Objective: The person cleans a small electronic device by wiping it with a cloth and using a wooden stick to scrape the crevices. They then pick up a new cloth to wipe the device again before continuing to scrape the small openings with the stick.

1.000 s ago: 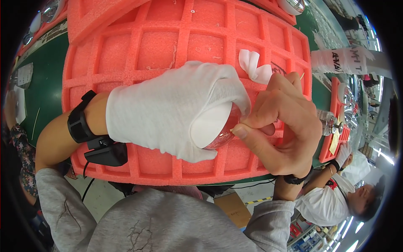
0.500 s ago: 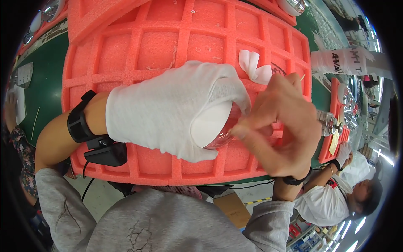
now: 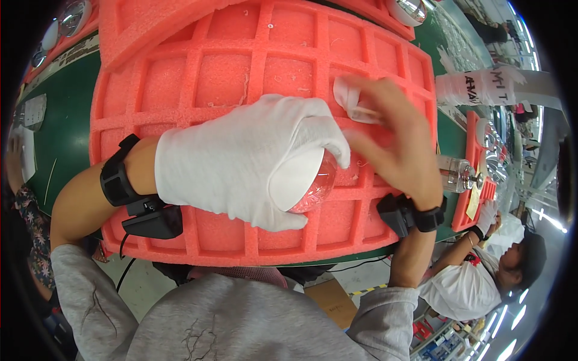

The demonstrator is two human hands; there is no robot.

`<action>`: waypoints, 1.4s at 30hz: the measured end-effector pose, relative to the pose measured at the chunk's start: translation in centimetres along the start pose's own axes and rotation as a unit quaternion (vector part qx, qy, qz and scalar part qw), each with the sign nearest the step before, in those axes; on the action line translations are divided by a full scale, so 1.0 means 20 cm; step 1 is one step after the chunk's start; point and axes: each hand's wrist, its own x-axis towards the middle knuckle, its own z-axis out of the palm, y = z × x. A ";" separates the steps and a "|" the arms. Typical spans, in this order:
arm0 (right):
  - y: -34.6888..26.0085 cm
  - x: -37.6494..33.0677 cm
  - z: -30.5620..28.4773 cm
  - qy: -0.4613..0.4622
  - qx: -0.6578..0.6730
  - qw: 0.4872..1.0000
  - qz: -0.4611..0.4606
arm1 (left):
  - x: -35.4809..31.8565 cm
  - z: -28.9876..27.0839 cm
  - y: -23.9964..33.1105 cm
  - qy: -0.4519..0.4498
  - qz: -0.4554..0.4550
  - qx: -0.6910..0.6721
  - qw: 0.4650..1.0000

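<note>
In the middle of the view, my left hand (image 3: 241,156), in a white glove, is closed around a round, clear, glass-like dome (image 3: 319,188) with a smooth white part (image 3: 296,177). Its underside is hidden by the glove. To its right, my bare right hand (image 3: 400,141) is blurred, thumb and index finger spread apart. A thin pale stick (image 3: 365,113) juts from among its other fingers. The index finger reaches over a crumpled white cloth (image 3: 345,97) lying on the red foam tray (image 3: 289,27).
Another red foam piece (image 3: 132,27) overlaps the tray at the upper left. A clear glass bottle with a metal top (image 3: 459,174) stands to the right on the green table (image 3: 66,141). Shiny domes (image 3: 409,11) sit at the back. A co-worker (image 3: 469,277) is at the lower right.
My right hand has moved away from the dome, up and back toward the white cloth, and its thumb and index finger have parted. My left hand keeps its hold, shifted slightly.
</note>
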 end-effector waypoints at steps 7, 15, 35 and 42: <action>0.02 0.00 -0.09 -0.102 0.009 0.995 0.020 | 0.01 -0.05 0.04 -0.025 -0.010 0.019 0.999; 0.04 -0.07 -0.11 -0.048 -0.048 0.998 -0.009 | 0.02 -0.06 0.06 -0.041 -0.004 -0.012 0.999; -0.04 -0.65 -0.70 0.200 -0.371 0.901 0.108 | -0.02 -0.09 0.07 -0.038 -0.019 -0.016 0.999; 0.01 -0.72 -0.68 0.167 -0.247 0.934 0.197 | -0.02 -0.06 0.05 -0.025 -0.004 -0.003 1.000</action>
